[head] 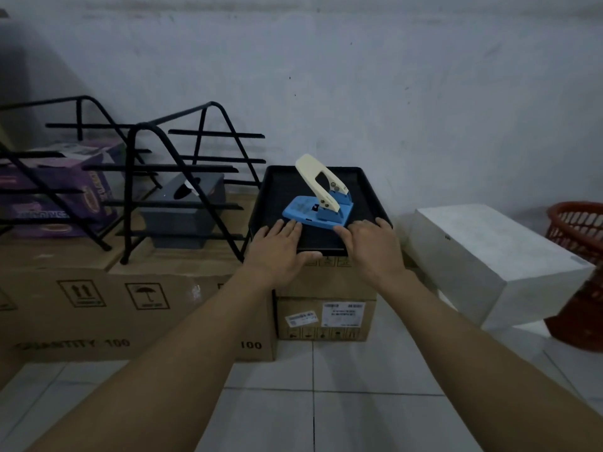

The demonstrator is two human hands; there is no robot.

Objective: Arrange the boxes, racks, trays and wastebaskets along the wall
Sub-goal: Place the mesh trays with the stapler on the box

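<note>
A black tray (321,194) sits on top of a small cardboard box (326,308) against the far wall, and a blue hole punch (318,208) with a cream lever stands inside the tray toward its near edge. The left hand (280,247) lies flat over the tray's near left corner, fingers straight and spread, thumb along the front rim, holding nothing. The right hand (367,244) rests the same way on the near right corner, fingers straight and relaxed, fingertips close to the punch's base. To the left, two black wire racks (182,177) stand on a long cardboard box (130,305), with a grey bin (182,216) under them and a purple box (58,190) farther left. To the right sit a white box (489,262) and a red basket (580,230), the box tilted against a second red basket below. The tray looks like stiff, light plastic with a smooth, probably slippery surface, so it should slide easily on the cardboard. The punch is likely the heavy part and may skid or tip if the tray is tilted. Gripping both side rims near the front and keeping the tray level seems the safest hold.
</note>
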